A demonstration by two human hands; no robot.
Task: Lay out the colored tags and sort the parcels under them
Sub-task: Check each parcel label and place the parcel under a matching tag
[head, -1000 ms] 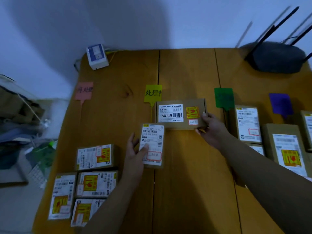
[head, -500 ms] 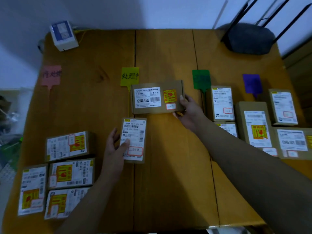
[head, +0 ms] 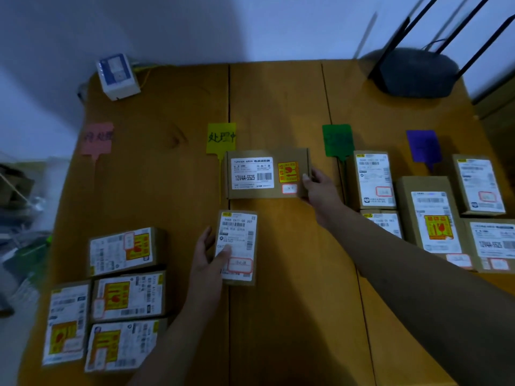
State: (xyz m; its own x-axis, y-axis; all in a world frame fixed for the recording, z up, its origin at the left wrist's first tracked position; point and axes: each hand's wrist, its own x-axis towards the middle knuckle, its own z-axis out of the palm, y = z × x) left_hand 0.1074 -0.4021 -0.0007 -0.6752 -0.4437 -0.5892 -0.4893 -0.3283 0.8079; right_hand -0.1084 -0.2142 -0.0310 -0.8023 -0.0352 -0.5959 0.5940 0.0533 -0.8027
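Gripping the right end of the wide brown parcel (head: 267,174), my right hand (head: 320,190) has its thumb on the top face and its fingers wrapped around the edge. That parcel lies flat just below and to the right of the yellow tag (head: 221,137), nearly touching the tag's lower corner. My left hand (head: 209,254) holds the narrow parcel (head: 237,247) from its left side, thumb pressed on the white label; this parcel sits directly below the wide one, a small gap between them.

From the head view, the wooden table (head: 278,316) carries four tags in a row: a pink tag (head: 97,138) at the far left, the yellow one, a green tag (head: 338,140), and a purple tag (head: 423,146). Under the pink tag nothing has been placed; four labelled parcels (head: 111,299) are clustered at the near left edge. Two parcels (head: 374,181) lie below the green tag, and three parcels (head: 459,213) below and around the purple one. A small white box (head: 118,76) stands at the far left corner, and a black router (head: 415,72) at the far right.
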